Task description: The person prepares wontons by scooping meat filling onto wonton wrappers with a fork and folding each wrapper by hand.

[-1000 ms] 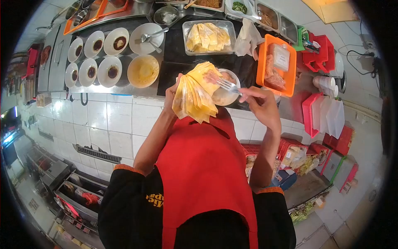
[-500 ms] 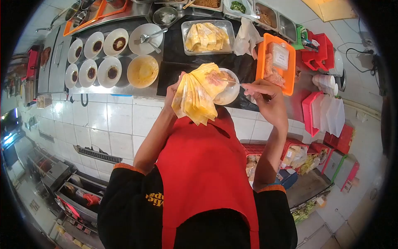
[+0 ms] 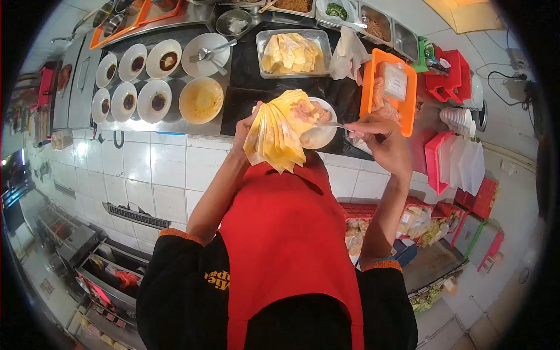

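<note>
Presently, the left hand (image 3: 244, 129) clasps its fingers around a fan of yellow wonton wrappers (image 3: 274, 137) above the bench's (image 3: 178, 128) front edge, the right hand (image 3: 379, 139) pinches a fork (image 3: 331, 124), and too much tilting might make the pink meat (image 3: 302, 111) slide off.
</note>
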Demonstrator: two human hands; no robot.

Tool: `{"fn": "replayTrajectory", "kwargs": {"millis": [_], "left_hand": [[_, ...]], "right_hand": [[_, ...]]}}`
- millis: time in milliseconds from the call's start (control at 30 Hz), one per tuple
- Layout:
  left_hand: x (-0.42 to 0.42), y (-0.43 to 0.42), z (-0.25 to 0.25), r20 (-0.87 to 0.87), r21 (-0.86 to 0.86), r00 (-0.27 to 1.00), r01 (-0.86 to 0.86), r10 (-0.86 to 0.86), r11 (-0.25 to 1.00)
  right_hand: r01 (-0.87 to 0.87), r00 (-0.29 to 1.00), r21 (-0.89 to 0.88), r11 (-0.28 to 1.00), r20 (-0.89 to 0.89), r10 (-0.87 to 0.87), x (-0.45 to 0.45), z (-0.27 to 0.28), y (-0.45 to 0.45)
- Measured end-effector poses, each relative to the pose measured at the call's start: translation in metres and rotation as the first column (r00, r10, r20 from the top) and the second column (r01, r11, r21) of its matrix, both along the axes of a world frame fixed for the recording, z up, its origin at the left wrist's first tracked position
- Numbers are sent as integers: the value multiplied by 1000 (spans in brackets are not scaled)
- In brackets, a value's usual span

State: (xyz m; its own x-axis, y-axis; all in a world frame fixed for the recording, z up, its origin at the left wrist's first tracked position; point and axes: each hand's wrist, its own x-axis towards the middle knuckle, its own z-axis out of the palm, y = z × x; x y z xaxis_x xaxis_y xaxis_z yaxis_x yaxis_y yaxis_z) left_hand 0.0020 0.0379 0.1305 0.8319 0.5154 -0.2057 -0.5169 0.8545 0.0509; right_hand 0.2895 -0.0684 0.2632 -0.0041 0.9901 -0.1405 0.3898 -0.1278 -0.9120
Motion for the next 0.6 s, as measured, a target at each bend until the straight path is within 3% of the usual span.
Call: {"fn": "replayTrajectory", "kwargs": {"millis": [100,200,333,433,500,533,567,600], "left_hand": [[5,-2,8,18,-32,999,50,-49,998],[8,-1,9,-32,-9,997,72,-72,997],[3,0,-4,-84,38,996,26,-23,999],[-6,4,-15,-163,65,985,-51,61,997],[-14,9,-22,-207,89,971,-102,119,991],[-20,13,-25,-192,112,963,-171,190,979],[-24,16,-26,-175,135,950,-238,259,962],[-26,20,-15,-289,73,927,-229,240,971]], "right_hand": [[-37,999,54,998,-20,38,-4,-9,11],[-90,996,-21,996,-30,89,-7,-21,15],[-145,987,-40,989,-81,142,14,-33,10],[-197,960,-119,973,-225,167,34,-57,4],[-158,961,-320,934,-268,71,44,-86,2],[-157,961,-320,934,-267,70,44,-112,2],[-54,981,-375,926,-194,-22,41,-146,0],[52,987,-421,906,-115,-110,38,-172,-1]]}}
